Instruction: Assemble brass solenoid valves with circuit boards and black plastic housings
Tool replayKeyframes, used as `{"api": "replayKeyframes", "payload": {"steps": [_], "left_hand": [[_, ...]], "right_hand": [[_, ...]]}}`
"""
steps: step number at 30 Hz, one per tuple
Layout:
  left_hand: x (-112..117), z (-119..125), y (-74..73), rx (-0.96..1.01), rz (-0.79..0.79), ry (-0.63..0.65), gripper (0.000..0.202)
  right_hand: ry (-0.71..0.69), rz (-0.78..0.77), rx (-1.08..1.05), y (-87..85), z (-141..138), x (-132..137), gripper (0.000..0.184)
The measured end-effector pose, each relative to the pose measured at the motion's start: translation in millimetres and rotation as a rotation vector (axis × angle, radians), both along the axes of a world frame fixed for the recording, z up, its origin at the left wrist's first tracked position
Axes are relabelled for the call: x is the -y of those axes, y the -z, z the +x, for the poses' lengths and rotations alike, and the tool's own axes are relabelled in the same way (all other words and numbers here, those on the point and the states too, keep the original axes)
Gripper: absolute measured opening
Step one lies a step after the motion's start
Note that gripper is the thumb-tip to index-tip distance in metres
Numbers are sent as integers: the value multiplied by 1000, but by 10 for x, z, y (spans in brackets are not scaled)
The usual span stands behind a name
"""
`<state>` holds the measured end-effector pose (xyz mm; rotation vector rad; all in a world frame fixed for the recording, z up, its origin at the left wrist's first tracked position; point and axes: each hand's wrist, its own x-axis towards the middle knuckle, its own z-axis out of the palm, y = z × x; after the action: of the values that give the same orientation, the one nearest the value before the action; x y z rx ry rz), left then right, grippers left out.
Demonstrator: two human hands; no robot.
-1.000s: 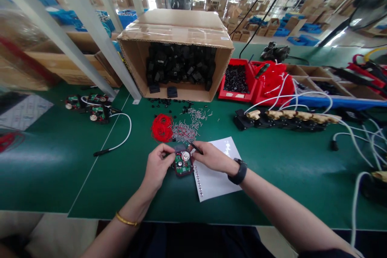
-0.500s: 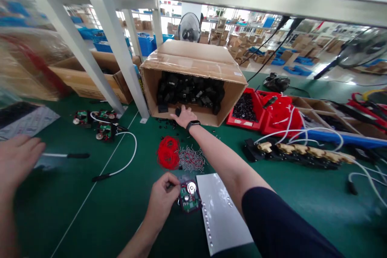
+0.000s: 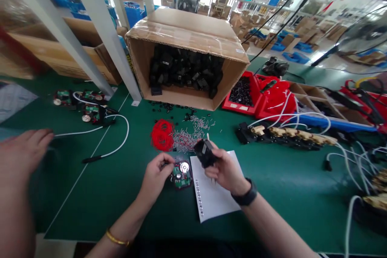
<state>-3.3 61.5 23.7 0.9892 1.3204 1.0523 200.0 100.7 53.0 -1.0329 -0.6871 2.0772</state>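
Circuit unit (image 3: 182, 177) sits just left of the notebook (image 3: 214, 199); I've my left hand (image 3: 155, 174) pinched at its edge, exact hold unclear. Right hand (image 3: 227, 171) curls round a black housing (image 3: 204, 153) over the notebook. Likely pairing step; next move probably calls for careful lining-up.

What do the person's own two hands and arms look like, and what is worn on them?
The left hand and the right hand wear no gloves. A thin gold-coloured bangle circles the left forearm. Around the right wrist is a wide black band, perhaps a watch strap. Sleeves cannot be made out clearly.
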Motion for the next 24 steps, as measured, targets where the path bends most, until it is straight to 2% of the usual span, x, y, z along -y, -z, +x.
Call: {"api": "replayKeyframes", "payload": {"steps": [2,4,8,11,12,14,16,18,20,24], "left_hand": [[31,36,-3,-34,38,-34,6],[83,69,2,-103,113,-74,9],[229,73,47,-253,255,-90,22],[349,58,130,-240,310,10,34],[382,65,164,-235,323,53,42],[427,109,227,-270,327,101,70],[440,175,250,-339,302,74,83],[428,231,204,-380,291,45,75],[409,258,88,-435,330,61,69],[388,275,-194,-762,506,214,64]], "right_hand": [[127,-107,-116,129,5,320,47],[222,-140,-168,227,-63,479,43],[255,-137,-166,279,-177,524,41],[241,-136,-170,264,-183,518,42],[237,-134,-179,264,-181,522,42],[227,-135,-198,276,-176,536,41],[222,-136,-209,297,-157,548,42],[232,-125,-208,314,-105,550,42],[242,-107,-199,320,-19,547,42],[213,-75,-155,316,118,567,42]]}}
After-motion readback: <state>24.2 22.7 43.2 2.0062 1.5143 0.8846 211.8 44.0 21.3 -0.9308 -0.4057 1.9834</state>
